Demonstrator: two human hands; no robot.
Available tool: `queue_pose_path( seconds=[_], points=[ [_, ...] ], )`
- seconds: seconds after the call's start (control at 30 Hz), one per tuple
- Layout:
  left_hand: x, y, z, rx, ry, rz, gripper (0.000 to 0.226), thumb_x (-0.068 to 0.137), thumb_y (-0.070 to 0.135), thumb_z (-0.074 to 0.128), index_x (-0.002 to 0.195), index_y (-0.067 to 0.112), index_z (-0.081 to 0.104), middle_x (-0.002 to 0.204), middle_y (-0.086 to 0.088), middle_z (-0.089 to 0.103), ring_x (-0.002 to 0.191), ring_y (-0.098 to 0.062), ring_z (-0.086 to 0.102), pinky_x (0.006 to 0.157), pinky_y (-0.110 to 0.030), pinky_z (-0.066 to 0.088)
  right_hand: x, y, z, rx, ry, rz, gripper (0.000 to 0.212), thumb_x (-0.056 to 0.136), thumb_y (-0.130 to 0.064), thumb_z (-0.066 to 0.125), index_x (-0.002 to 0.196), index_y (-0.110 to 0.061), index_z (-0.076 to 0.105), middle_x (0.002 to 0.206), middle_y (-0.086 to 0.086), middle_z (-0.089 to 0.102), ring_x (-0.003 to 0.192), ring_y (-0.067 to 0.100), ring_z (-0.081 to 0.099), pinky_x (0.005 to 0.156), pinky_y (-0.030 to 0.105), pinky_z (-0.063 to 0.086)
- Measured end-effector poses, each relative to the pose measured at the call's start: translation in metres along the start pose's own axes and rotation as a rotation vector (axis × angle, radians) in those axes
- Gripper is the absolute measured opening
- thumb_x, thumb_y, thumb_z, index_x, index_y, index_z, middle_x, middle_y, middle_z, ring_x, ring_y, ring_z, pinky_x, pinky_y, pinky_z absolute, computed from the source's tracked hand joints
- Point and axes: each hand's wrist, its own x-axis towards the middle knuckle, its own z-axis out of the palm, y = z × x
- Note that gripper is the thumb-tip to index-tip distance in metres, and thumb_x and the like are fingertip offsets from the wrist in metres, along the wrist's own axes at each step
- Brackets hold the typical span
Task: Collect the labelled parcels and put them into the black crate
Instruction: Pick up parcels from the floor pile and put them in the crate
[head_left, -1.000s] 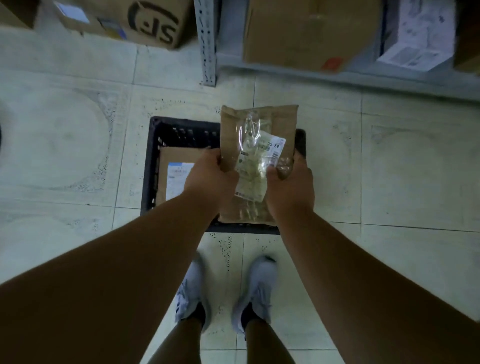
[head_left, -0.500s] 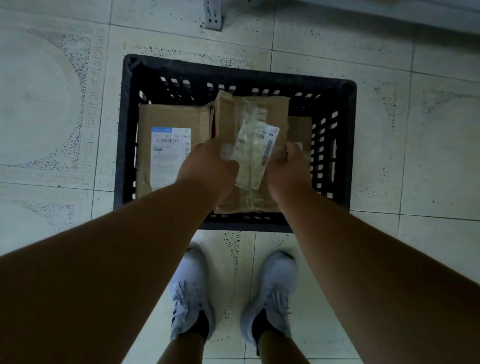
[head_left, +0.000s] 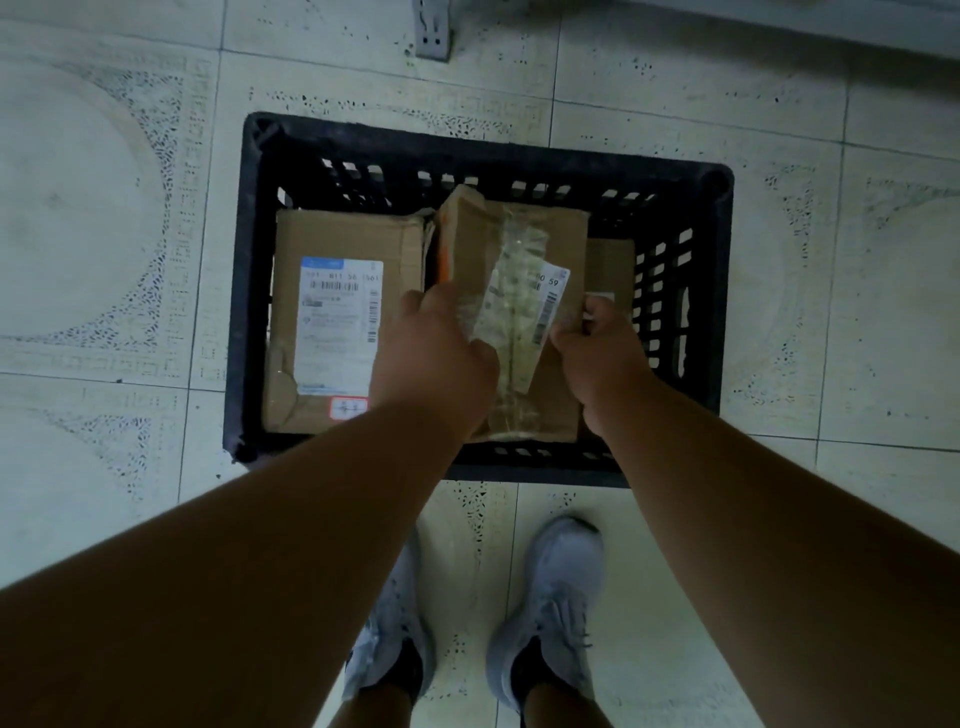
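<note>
The parcel (head_left: 519, 270) has come down from in front of the shelf and now hangs inside the black crate (head_left: 488, 145), toward its right half. The left hand (head_left: 441, 358) grips the parcel's left edge, the right hand (head_left: 597, 358) its right edge, fingers curled round the cardboard on both sides. This is the placing step. A labelled box (head_left: 343, 322) already lies flat along the crate's left wall, and something brown shows under the parcel near the right wall, probably another box, though it is mostly hidden. Next move: lower the parcel beside the labelled box, then let both hands go.
</note>
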Motion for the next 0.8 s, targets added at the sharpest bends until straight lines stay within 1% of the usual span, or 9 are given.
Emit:
queue_pose_path(
  seconds=[0.07,0.13,0.2,0.33,0.4,0.53,0.63,0.73,0.8],
  points=[
    [0.007,-0.005,-0.001,0.102,-0.034,-0.032,0.057,0.085,0.016,0.056,0.141,0.013,0.046,0.129,-0.01,0.049,0.117,-0.029,0.049,0.096,-0.042,0.047,-0.001,-0.003,0.005,-0.079,0.013,-0.043,0.025,0.096,-0.019,0.056,0.119,-0.029,0.057,0.097,-0.012,0.066,0.087,0.012,0.066,0.075,0.034,0.058],
    [0.009,-0.008,0.001,0.178,-0.04,-0.037,0.05,0.085,0.014,0.056,0.134,0.009,0.05,0.13,-0.011,0.046,0.117,-0.029,0.047,0.095,-0.04,0.046,-0.005,-0.005,0.01,-0.202,0.043,-0.083,0.035,0.098,-0.021,0.05,0.133,-0.025,0.051,0.095,-0.008,0.066,0.076,0.006,0.061,0.068,0.029,0.054],
    [0.008,-0.009,0.005,0.203,-0.012,-0.026,0.041,0.085,0.016,0.056,0.125,0.008,0.054,0.132,-0.01,0.042,0.117,-0.028,0.043,0.091,-0.035,0.042,-0.008,-0.004,0.014,-0.33,0.07,-0.116,0.042,0.099,-0.022,0.045,0.141,-0.024,0.043,0.097,-0.001,0.065,0.072,0.008,0.057,0.067,0.029,0.05],
    [-0.002,-0.012,0.016,0.348,0.005,0.09,0.042,0.082,0.022,0.057,0.122,0.012,0.056,0.136,-0.008,0.04,0.121,-0.027,0.036,0.098,-0.039,0.038,-0.009,-0.007,0.017,-0.474,0.059,-0.161,0.047,0.099,-0.02,0.046,0.145,-0.017,0.037,0.118,0.01,0.064,0.097,0.028,0.064,0.073,0.03,0.044],
    [-0.004,-0.017,0.02,0.485,-0.008,0.206,0.042,0.079,0.024,0.057,0.12,0.014,0.058,0.141,-0.007,0.038,0.125,-0.027,0.033,0.101,-0.041,0.035,-0.011,-0.009,0.017,-0.51,0.073,-0.198,0.045,0.098,-0.019,0.048,0.142,-0.013,0.04,0.114,0.011,0.065,0.098,0.03,0.064,0.072,0.03,0.043],
    [-0.001,-0.026,0.027,0.631,-0.086,0.288,0.046,0.08,0.026,0.056,0.124,0.013,0.057,0.138,-0.007,0.042,0.124,-0.027,0.037,0.1,-0.04,0.035,-0.016,-0.005,0.009,-0.487,0.031,-0.248,0.033,0.097,-0.027,0.054,0.128,-0.016,0.048,0.11,0.006,0.07,0.094,0.026,0.067,0.079,0.035,0.054],
    [0.002,-0.025,0.028,0.695,-0.106,0.307,0.042,0.081,0.027,0.055,0.12,0.014,0.059,0.132,-0.007,0.047,0.12,-0.027,0.043,0.1,-0.04,0.036,-0.014,-0.007,0.008,-0.476,-0.045,-0.138,0.036,0.1,-0.032,0.052,0.131,-0.016,0.045,0.115,0.009,0.067,0.091,0.025,0.061,0.077,0.032,0.049],
    [0.001,-0.021,0.028,0.706,-0.103,0.286,0.039,0.082,0.026,0.053,0.117,0.014,0.06,0.128,-0.008,0.049,0.118,-0.027,0.045,0.099,-0.041,0.036,-0.014,-0.012,0.017,-0.447,-0.094,-0.023,0.05,0.102,-0.028,0.048,0.146,-0.012,0.031,0.119,0.01,0.06,0.107,0.028,0.06,0.086,0.033,0.047],
    [0.001,-0.017,0.029,0.716,-0.105,0.272,0.041,0.083,0.027,0.051,0.122,0.014,0.056,0.13,-0.009,0.048,0.12,-0.027,0.045,0.099,-0.041,0.036,-0.016,-0.013,0.018,-0.454,-0.083,-0.028,0.053,0.102,-0.028,0.048,0.148,-0.011,0.028,0.115,0.009,0.06,0.108,0.028,0.061,0.086,0.033,0.047]
  ],
)
